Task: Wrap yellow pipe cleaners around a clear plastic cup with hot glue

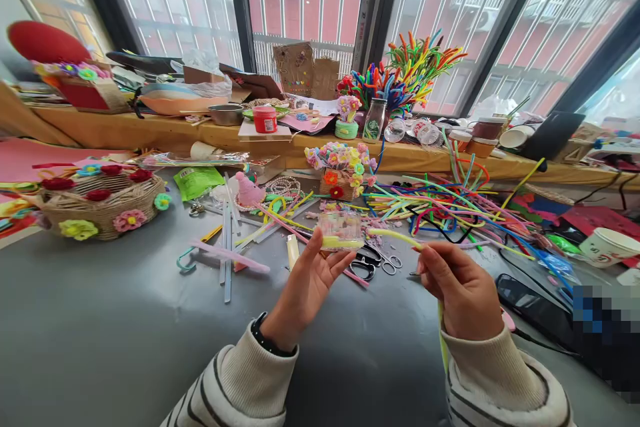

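Note:
My left hand (pixel 311 275) grips a small clear plastic piece (pixel 341 225) between thumb and fingers, held up above the table. A pale yellow strip lies along its lower edge. My right hand (pixel 460 283) pinches a pale yellow pipe cleaner (pixel 393 233), whose free end points left toward the clear piece. I cannot tell whether the two touch. The rest of that pipe cleaner hangs down below my right hand along the sleeve. Beyond and between the hands lie black-handled scissors (pixel 364 265) and small metal scissors (pixel 391 263).
A twine basket with crocheted flowers (pixel 103 207) stands at left. Glue sticks (pixel 228 260) and a pale pink strip (pixel 235 257) lie on the grey table (pixel 125 340). At right are a heap of pipe cleaners (pixel 450 203), a phone (pixel 535 307) and a paper cup (pixel 607 247).

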### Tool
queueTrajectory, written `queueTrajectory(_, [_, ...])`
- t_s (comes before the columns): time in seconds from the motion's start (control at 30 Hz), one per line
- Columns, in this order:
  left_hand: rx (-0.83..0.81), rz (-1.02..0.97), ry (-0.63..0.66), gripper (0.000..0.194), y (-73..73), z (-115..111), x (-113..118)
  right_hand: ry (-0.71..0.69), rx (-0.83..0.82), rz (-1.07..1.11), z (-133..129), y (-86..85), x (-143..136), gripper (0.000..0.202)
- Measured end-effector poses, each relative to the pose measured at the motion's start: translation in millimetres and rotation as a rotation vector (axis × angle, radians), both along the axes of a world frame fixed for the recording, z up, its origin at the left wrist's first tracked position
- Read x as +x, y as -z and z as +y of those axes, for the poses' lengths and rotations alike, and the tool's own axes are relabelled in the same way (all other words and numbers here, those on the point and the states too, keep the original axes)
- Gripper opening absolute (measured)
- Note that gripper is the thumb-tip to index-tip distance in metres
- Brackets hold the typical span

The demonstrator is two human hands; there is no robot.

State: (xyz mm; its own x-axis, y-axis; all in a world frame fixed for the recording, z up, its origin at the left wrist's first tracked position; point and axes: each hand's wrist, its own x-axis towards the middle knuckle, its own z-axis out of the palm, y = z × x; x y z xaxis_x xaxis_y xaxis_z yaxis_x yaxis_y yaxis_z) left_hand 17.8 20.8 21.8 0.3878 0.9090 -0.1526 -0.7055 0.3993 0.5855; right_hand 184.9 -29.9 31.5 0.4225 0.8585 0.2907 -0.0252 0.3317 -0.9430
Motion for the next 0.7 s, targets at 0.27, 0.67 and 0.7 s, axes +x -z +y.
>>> queueTrajectory(0.27, [-0.001,0.005,0.059,0.042,2.4,-1,1,0.315,0.232,-0.514,-16,11.4,-5,0.005])
queueTrajectory(0.67, [-0.043,0.088,-0.001,0.030,1.3,0,1,0.144,0.031,-0.278,-11,14.6,-13,0.009])
queueTrajectory(0.7, [-0.034,0.108,0.003,0.033,1.7,0,0,0.115,0.037,-0.207,-8,11.1,-12,0.009])
